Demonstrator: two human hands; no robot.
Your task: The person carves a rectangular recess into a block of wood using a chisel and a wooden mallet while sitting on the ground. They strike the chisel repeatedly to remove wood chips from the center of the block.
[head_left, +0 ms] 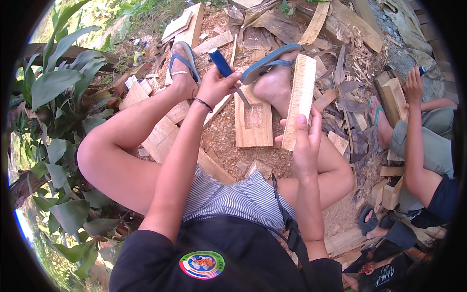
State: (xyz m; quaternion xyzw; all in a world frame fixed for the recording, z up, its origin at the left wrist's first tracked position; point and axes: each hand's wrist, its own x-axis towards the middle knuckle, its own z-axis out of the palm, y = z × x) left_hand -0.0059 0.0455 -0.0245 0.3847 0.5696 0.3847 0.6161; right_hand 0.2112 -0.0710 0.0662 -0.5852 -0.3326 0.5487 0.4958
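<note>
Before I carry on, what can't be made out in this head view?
In the head view:
Chisel: middle hidden by the left hand; tip contact too small to judge.
Right hand: fingers partly hidden behind the wooden bar.
Recessed wooden block: underside hidden by its own top.
Blue object: partly covered by a co-worker's hand, too small to identify.

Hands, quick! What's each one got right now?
Left hand: closed, holding the chisel.
Right hand: closed, holding the wood strip.
</note>
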